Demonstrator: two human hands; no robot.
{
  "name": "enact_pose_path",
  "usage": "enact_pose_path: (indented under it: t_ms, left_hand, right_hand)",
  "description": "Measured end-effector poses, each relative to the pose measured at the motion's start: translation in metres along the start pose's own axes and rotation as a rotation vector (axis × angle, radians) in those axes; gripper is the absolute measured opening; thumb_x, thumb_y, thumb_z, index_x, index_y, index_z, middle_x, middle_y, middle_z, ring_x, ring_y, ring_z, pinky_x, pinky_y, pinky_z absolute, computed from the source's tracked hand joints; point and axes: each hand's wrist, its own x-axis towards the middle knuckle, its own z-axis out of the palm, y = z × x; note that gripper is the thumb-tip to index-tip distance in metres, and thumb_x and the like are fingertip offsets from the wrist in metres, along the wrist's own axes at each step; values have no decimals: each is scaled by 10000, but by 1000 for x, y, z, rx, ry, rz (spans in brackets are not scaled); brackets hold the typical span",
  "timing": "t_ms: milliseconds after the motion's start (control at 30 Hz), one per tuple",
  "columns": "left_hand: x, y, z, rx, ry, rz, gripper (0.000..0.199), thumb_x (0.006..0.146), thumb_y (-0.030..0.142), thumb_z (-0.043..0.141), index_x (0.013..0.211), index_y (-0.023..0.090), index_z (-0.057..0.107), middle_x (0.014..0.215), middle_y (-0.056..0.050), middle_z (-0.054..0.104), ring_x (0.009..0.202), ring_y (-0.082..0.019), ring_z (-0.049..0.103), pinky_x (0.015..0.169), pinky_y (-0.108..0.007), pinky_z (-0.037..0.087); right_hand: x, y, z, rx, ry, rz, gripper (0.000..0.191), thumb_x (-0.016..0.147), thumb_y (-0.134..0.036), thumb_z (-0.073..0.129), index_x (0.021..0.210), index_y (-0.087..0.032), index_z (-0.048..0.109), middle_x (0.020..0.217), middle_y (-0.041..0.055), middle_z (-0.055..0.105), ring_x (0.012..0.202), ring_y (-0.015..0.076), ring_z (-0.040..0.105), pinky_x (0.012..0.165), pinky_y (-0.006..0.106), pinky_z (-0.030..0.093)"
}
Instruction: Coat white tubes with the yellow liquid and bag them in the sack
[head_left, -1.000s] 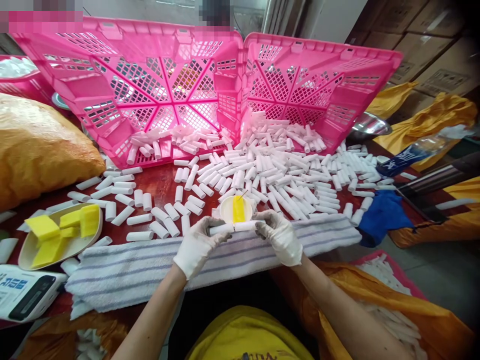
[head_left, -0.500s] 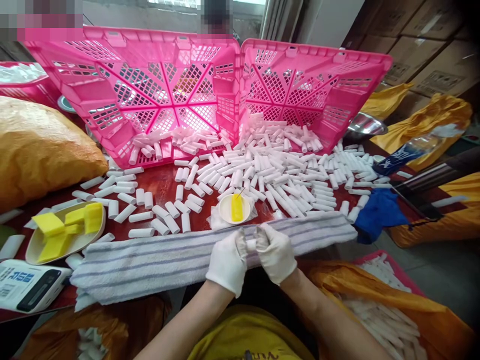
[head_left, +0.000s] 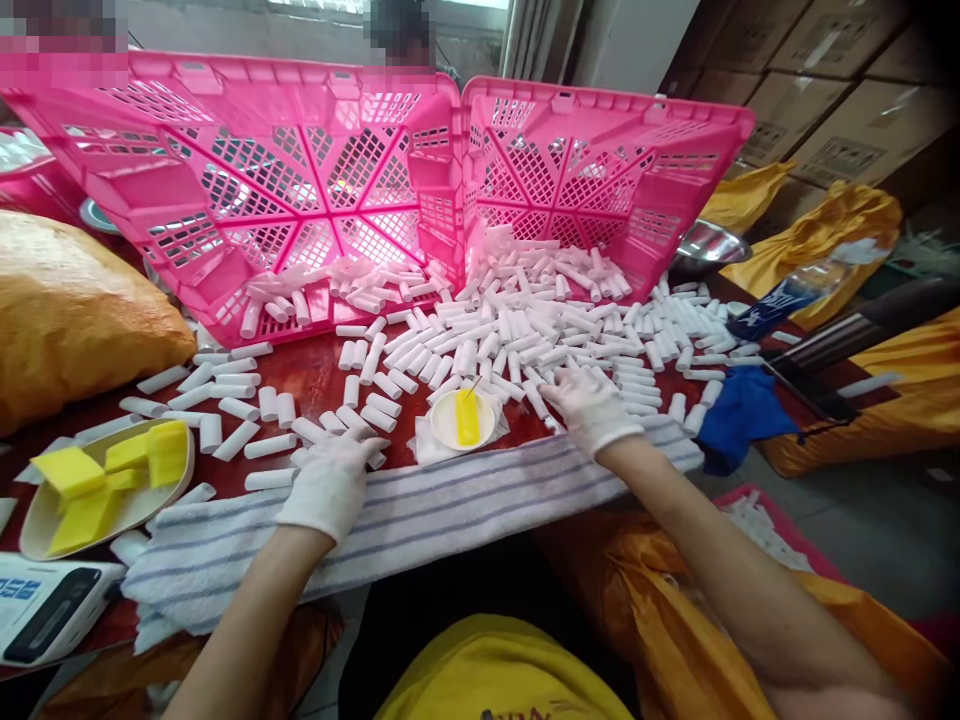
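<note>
My left hand [head_left: 328, 487], in a white glove, reaches over the front of the table with its fingers stretched out. Beneath its fingertips lie several short white tubes [head_left: 346, 418]. To the right, my gloved right hand [head_left: 592, 408] hovers at the near edge of the large pile of white tubes [head_left: 525, 325], fingers spread and close to a few of them. Between the two hands stands a small white dish [head_left: 442, 420] with a yellow block [head_left: 467, 417] in it. A thin stick or needle pokes up from the block. Whether either hand touches a tube is hard to make out.
A striped towel [head_left: 450, 510] lines the table's front edge. Pink crates [head_left: 457, 180] lie tipped behind the pile. At left are a tray of yellow sponges [head_left: 71, 472], a white device [head_left: 56, 610] and an orange sack [head_left: 75, 310]. A blue cloth [head_left: 739, 415] lies at right.
My hands were together over the towel, holding a white tube between them. Now they are apart, the left out to the left and the right forward to the pile. The view has shifted slightly.
</note>
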Motion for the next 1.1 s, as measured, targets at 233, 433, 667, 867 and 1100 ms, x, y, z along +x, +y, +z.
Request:
enact_pose_path:
  t_ms: [233,433,667,867,1100]
  left_hand:
    - [8,17,3,-67,104,-17,268,870,375,455,987,239,654,1036,-76,639,944,-271,540,831,-405,430]
    - [7,44,20,-457,144,-135,356,893,456,420,1102,207,566,1036,-84,648,965,-241,599,866,-357,454]
    - [19,65,31,-572,84,-224,417,915,480,363,1162,188,527,1103,-98,641,995,-222,610,880,-342,462]
    - [20,60,36,-541,54,-229,404,904,458,399,1176,186,523,1121,-109,636,1000,-235,613,882,-356,465]
    - [19,58,36,-593,47,-208,358,899,429,414,1148,199,527,1105,-84,638,987,-219,613,878,-343,466]
  right_hand:
    - [41,7,20,-219,-276,-357,152,765,-71,572,838,-158,673,1070,155,623,995,290,555,850,419,391]
    - [14,-10,17,346,-30,-28,283,887,-366,500,1019,-148,623,919,97,667,843,214,612,793,350,486]
    - [1,-60,59,1024,-113,276,366,853,-471,519,1013,-168,649,921,59,693,748,180,647,651,301,546]
    - [-3,-56,84,859,27,224,245,821,-417,592,905,-200,671,878,36,687,819,183,636,774,322,541]
    - [-16,-48,84,806,-41,128,287,866,-395,547,1052,-200,645,913,44,674,796,167,639,736,296,542]
